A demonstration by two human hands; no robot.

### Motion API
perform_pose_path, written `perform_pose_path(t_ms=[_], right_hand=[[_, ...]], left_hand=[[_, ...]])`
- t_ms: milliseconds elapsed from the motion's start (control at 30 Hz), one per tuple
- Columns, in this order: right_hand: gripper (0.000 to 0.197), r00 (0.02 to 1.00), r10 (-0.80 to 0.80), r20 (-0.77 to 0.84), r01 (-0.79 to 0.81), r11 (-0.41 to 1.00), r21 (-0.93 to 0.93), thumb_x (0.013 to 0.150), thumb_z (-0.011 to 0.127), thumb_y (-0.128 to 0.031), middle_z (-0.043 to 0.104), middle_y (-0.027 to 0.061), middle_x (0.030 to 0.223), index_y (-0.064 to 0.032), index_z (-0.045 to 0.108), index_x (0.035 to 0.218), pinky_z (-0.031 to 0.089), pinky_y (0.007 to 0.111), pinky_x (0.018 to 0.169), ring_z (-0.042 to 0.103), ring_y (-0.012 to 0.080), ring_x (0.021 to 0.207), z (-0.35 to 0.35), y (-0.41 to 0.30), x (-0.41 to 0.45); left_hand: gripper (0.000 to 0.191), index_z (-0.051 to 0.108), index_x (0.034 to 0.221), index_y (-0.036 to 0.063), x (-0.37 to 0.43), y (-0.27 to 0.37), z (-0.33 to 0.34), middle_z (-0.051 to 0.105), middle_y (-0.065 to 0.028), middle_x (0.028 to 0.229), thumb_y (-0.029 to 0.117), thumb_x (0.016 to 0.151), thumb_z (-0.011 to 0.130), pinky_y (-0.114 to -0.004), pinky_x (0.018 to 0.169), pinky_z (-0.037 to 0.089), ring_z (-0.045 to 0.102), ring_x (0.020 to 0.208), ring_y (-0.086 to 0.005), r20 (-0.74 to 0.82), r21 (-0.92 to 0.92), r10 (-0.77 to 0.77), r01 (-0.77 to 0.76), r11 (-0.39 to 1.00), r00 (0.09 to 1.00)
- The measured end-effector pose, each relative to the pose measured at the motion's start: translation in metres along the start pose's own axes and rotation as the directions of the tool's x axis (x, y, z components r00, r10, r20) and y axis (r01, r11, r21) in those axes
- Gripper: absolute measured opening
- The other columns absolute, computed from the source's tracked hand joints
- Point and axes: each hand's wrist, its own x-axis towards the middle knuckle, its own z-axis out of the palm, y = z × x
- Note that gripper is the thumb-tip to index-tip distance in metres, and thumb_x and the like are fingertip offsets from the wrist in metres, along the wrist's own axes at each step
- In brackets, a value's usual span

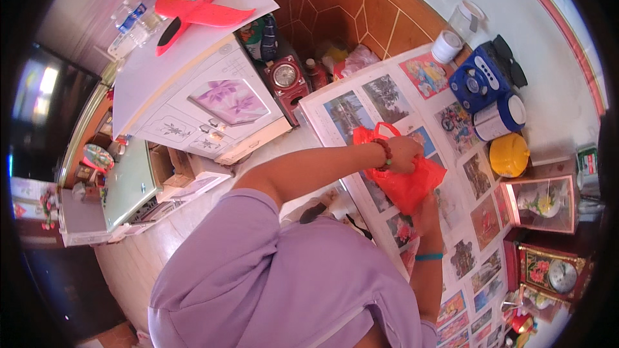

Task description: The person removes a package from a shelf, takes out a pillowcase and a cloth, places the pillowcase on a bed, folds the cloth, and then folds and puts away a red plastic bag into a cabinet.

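Note:
A red plastic bag (404, 186) is held over a table covered with printed pictures (459, 193). My left hand (405, 154), with a beaded bracelet at the wrist, grips the bag from above; its fingertips are partly hidden in the plastic. One loop handle of the bag stands up beside that wrist. Against the bag's lower side is my right hand (426, 217), gripping the plastic, its fingers partly covered; a teal band circles that forearm. What the bag contains cannot be seen.
Along the wall stand a white jar (447, 47), a blue speaker (476, 77), a yellow container (509, 154), a glass-fronted box (544, 204) and a clock (562, 276). A white cabinet (193, 92) at upper left bears a red toy plane (203, 12). A red radio (286, 77) sits between cabinet and table.

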Motion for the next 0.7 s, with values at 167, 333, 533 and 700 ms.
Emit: perform_pose_path(t_ms=[167,333,533,700], right_hand=[[0.057,0.944,-0.242,-0.223,0.034,0.747,-0.664,0.069,0.062,-0.022,0.039,0.0145,0.117,0.0014,0.036,0.114,0.038,0.035,0.079,0.045,0.0218,0.098,0.014,-0.019,0.005],[0.066,0.905,-0.387,-0.176,0.083,0.567,-0.819,0.061,0.066,-0.01,0.04,0.015,0.114,0.0002,0.033,0.118,0.039,0.032,0.08,0.046,0.0249,0.097,-0.004,-0.027,0.023],[0.067,0.987,-0.096,-0.126,0.05,0.945,-0.324,0.062,0.058,0.001,0.042,0.0132,0.113,-0.0035,0.028,0.122,0.04,0.03,0.081,0.046,0.0216,0.097,0.008,-0.032,0.027],[0.06,1.0,0.012,0.012,-0.009,0.976,-0.217,0.064,0.053,0.004,0.044,0.0112,0.11,-0.0019,0.031,0.119,0.041,0.029,0.081,0.046,0.0208,0.097,0.033,-0.018,0.036]], left_hand=[[0.027,0.056,0.085,0.0036,0.014,-0.028,0.028,0.057,-0.0172,0.082,0.016,0.061,0.053,-0.038,0.07,0.043,0.055,0.08,-0.0318,0.073,0.159,-0.243,0.23,0.96,0.967],[0.03,0.056,0.088,0.0038,0.013,-0.014,0.027,0.057,-0.017,0.084,0.017,0.062,0.054,-0.039,0.073,0.043,0.054,0.083,-0.0318,0.077,0.203,-0.289,0.269,0.942,0.954],[0.028,0.054,0.089,0.0036,-0.019,-0.006,0.032,0.057,-0.0165,0.084,0.017,0.064,0.053,-0.039,0.073,0.042,0.053,0.083,-0.0319,-0.08,0.09,-0.333,0.339,0.936,0.94],[0.03,0.052,0.092,0.0047,-0.074,-0.003,0.023,0.054,-0.0164,0.085,0.02,0.066,0.054,-0.039,0.075,0.041,0.051,0.084,-0.0325,-0.191,-0.056,-0.397,0.394,0.918,0.898]])
